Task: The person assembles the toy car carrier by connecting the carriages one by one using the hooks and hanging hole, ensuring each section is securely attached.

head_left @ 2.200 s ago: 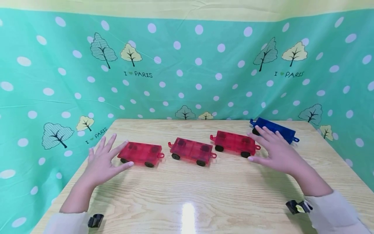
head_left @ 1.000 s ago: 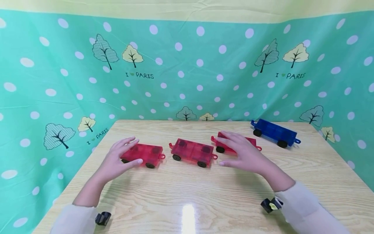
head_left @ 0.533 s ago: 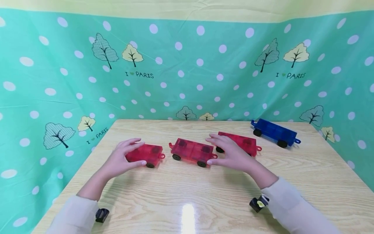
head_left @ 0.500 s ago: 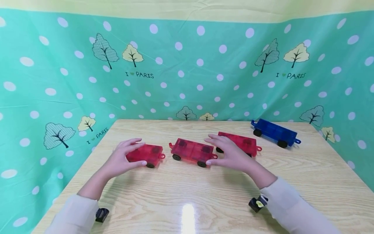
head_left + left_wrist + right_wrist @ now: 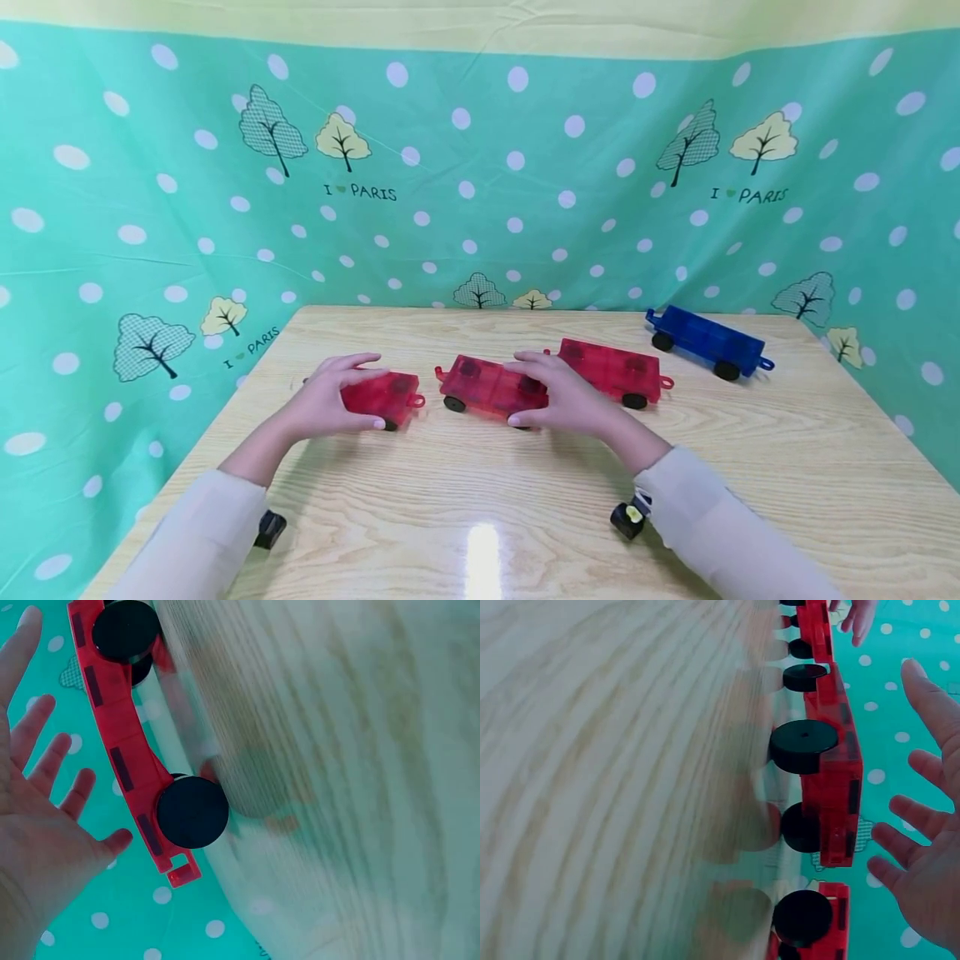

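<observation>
Three translucent red toy train cars with black wheels stand in a loose row on the table. My left hand (image 5: 318, 408) hovers over the left red train car (image 5: 390, 396), covering its left end. In the left wrist view a gap shows between the spread fingers and that car (image 5: 124, 727). My right hand (image 5: 573, 404) is at the right end of the middle red train car (image 5: 480, 387), thumb in front and fingers above. The right wrist view shows the fingers (image 5: 900, 844) apart from the car (image 5: 844, 780). The third red train car (image 5: 611, 367) stands behind my right hand.
A blue train car (image 5: 705, 337) stands at the back right of the wooden table (image 5: 435, 500). Behind and beside the table hangs a green dotted cloth (image 5: 420, 192). Each car has a hook at its left end or a ring at its right.
My right hand has moved left, from near the blue and third red cars to the middle red one. My left hand has shifted right over the left car. The cars have stayed put.
</observation>
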Action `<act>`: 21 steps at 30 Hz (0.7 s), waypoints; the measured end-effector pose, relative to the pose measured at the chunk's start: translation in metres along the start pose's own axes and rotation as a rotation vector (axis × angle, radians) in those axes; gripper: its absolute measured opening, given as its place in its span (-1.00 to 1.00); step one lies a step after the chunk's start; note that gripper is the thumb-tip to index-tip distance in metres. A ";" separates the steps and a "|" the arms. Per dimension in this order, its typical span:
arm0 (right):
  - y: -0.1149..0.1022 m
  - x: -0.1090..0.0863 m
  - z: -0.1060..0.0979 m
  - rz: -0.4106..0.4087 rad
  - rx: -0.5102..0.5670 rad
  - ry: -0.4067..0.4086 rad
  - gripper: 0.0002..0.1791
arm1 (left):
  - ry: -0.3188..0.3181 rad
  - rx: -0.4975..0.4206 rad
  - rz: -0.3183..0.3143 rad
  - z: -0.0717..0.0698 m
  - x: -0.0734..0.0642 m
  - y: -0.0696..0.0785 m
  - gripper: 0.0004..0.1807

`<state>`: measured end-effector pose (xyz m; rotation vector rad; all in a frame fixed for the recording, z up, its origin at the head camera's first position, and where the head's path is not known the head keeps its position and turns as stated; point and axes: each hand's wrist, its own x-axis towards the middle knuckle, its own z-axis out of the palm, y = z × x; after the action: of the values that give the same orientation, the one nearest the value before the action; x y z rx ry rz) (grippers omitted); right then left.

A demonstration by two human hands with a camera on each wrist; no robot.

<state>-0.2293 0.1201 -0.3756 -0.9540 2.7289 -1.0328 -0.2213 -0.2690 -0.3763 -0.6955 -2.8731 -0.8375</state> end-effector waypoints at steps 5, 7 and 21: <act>0.005 0.005 0.005 0.024 -0.011 0.001 -0.18 | -0.044 0.000 -0.015 -0.002 0.007 -0.002 -0.15; 0.007 0.007 0.006 0.033 -0.011 0.003 -0.19 | -0.066 -0.006 -0.025 -0.002 0.009 -0.004 -0.14; 0.015 0.016 0.015 0.071 0.010 0.001 -0.17 | -0.235 -0.071 -0.097 -0.005 0.026 -0.013 -0.10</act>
<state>-0.2459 0.1113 -0.3944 -0.8487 2.7346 -1.0340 -0.2507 -0.2707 -0.3737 -0.7113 -3.1210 -0.9328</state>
